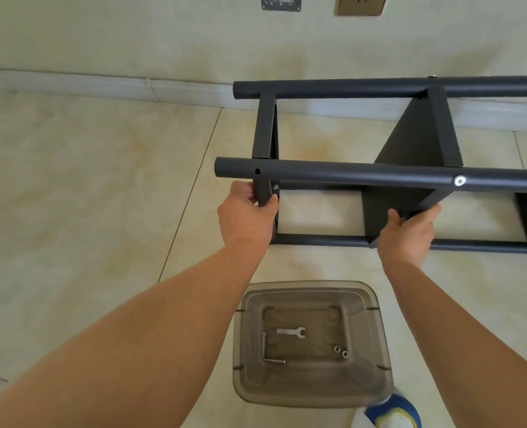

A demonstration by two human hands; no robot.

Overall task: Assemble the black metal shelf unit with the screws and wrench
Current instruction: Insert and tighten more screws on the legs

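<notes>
Head view shows your two hands on one black shelf unit [410,177] lying on its side on the floor [86,180], its long tubes running left to right. Your left hand [246,216] grips the end panel; your right hand [408,233] grips the next panel's edge. Nearer you than the unit, one clear bin [311,344] holds one wrench [291,331], two nuts [341,351], and two long bolts [268,350].

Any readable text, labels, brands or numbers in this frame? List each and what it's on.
None readable.
Grey wall plate: dark markings, too blurred and cut off by the frame edge to read.
Gold wall socket: slot holes only, no text.
Black shelf unit, clear plastic bin, wrench: no visible markings.
</notes>
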